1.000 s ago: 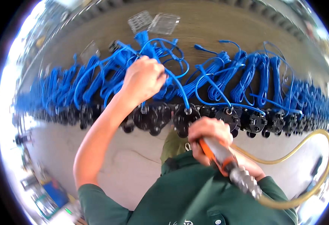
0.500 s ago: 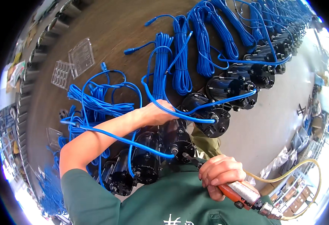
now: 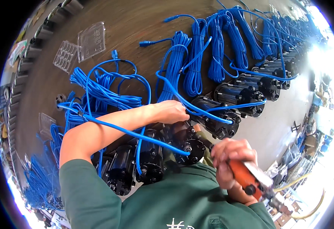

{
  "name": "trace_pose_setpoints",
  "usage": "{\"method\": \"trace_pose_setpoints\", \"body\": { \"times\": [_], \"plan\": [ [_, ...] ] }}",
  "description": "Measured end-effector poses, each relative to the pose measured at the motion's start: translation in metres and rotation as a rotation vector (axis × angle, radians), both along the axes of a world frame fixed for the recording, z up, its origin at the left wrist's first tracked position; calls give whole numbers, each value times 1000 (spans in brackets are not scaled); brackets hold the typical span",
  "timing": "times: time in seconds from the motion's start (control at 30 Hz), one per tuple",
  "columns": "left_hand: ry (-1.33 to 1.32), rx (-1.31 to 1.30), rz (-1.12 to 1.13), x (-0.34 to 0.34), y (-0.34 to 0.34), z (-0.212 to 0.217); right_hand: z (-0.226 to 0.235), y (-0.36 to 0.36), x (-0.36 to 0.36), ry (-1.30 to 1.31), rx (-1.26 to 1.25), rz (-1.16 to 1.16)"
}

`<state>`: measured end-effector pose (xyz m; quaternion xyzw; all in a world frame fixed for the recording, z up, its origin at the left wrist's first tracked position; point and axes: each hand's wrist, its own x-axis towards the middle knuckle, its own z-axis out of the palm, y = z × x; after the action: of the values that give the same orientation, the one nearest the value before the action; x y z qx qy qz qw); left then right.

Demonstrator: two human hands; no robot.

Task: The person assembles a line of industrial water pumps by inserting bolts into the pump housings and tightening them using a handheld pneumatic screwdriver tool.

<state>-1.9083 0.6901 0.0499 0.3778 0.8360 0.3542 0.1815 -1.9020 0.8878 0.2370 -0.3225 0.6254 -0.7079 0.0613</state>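
Observation:
My right hand [image 3: 233,156] is wrapped around an orange air screwdriver [image 3: 247,179] with a silver upper side, smeared by motion. Its dark front end points at a black cylindrical motor unit [image 3: 194,152] before my chest. A blue cable [image 3: 155,142] enters that unit's near end cap, passing over my left forearm. At the unit's far end is my left hand [image 3: 171,112], fingers closed and bunched together. What those fingers grip is hidden. Another black motor unit [image 3: 150,162] stands to the left, and one more [image 3: 216,118] lies to the right.
Bundled blue cables [image 3: 197,57] lie across the brown tabletop [image 3: 132,23], beside a row of black units running to the far right. Clear plastic trays [image 3: 92,41] rest at the far left. A yellow air hose [image 3: 293,183] trails from the screwdriver. Metal cylinders [image 3: 41,32] line the far edge.
My right hand has drawn the screwdriver back to the right and up, its tip away from the unit's end cap. The left hand has shifted slightly right, still closed.

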Motion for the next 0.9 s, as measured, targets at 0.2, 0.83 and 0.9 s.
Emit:
{"method": "trace_pose_setpoints", "body": {
  "times": [0.2, 0.83, 0.9],
  "plan": [
    [48, 22, -22, 2, -2, 1, -21, -11, -9, -9, 109, 95],
    [-63, -100, 130, 58, -35, 20, 2, -9, 1, 123, 241, 89],
    [-60, -64, 142, 61, -36, 17, 28, -11, 8, 86, 70, 131]
  ]
}}
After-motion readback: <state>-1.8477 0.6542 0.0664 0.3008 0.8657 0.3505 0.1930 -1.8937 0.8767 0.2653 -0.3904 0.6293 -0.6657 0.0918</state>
